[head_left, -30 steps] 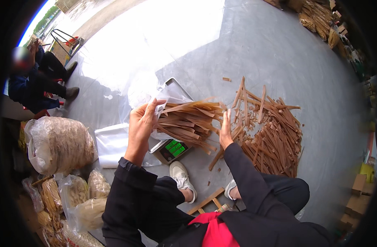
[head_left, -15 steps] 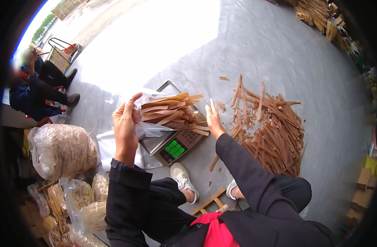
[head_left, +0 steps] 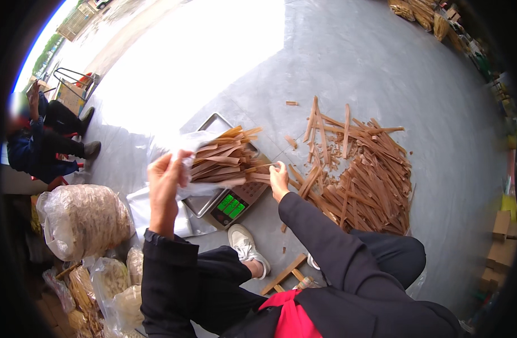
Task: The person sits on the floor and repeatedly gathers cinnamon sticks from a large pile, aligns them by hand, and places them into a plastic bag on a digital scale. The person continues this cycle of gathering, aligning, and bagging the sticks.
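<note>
At the far left, another person (head_left: 47,138) sits in dark clothes, and close to this person stands a cart (head_left: 78,90) with a dark metal frame. Below them, a large bundle wrapped in clear plastic (head_left: 86,219) lies on its side, and smaller filled bags (head_left: 111,276) are crowded under it. To the right of this large bundle, a white plastic sheet (head_left: 137,205) is spread on the floor, partly behind the left forearm.

The left hand (head_left: 165,183) is raised, and its thumb and fingers are narrow, pinching the edge of a clear plastic bag (head_left: 196,138). A bundle of brown strips (head_left: 220,159) is partly inside this bag, with loose ends pointing to the right. It is above the tray of a scale (head_left: 244,194) with a green lit display; whether it rests there, one cannot tell. A white shoe (head_left: 244,243) is just below the scale.

The right hand (head_left: 279,179) has its fingertips closed on the end of a strip which sticks out from the bundle. Below it is a wooden frame (head_left: 285,274). Farther right, a pile of similar strips (head_left: 374,180) lies on the grey floor (head_left: 456,141), with small broken pieces among them.
</note>
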A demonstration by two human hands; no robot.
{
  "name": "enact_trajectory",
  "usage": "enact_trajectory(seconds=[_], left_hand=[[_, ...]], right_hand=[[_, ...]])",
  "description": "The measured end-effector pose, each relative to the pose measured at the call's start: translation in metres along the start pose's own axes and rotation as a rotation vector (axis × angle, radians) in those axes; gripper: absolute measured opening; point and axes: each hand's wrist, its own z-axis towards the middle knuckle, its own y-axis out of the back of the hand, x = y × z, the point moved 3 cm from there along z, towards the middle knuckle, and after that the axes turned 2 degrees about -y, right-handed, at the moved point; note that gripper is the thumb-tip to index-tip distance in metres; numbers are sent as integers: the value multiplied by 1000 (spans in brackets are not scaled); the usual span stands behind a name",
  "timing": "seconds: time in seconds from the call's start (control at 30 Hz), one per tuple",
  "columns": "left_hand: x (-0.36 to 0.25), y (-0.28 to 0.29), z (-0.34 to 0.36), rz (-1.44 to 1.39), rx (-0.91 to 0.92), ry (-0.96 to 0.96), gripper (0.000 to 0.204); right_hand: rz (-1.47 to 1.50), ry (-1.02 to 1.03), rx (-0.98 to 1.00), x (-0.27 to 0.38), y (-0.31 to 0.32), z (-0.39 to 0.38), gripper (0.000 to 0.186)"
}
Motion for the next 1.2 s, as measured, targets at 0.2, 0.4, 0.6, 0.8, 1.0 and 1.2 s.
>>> enact_trajectory(seconds=[0.2, 0.4, 0.6, 0.8, 1.0, 1.2], left_hand=[[-8, 5, 17, -300, -218, -120, 26], [-3, -12, 4, 90, 16, -73, 23], [-25, -21, -14, 918, -267, -423, 67], [-7, -147, -55, 715, 515, -762, 34], [196, -223, -92, 718, 1069, -163, 63], [310, -260, -90, 576, 479, 350, 94]], right_hand=[[222, 165, 290, -24, -17, 21, 28], [-462, 638, 123, -2, 98, 34, 23], [-1159, 1149, 453, -21, 132, -12, 14], [-1518, 1111, 224, 97, 213, 67, 10], [-1228, 545, 195, 201, 378, 110, 41], [-1273, 418, 237, 23, 443, 1, 116]])
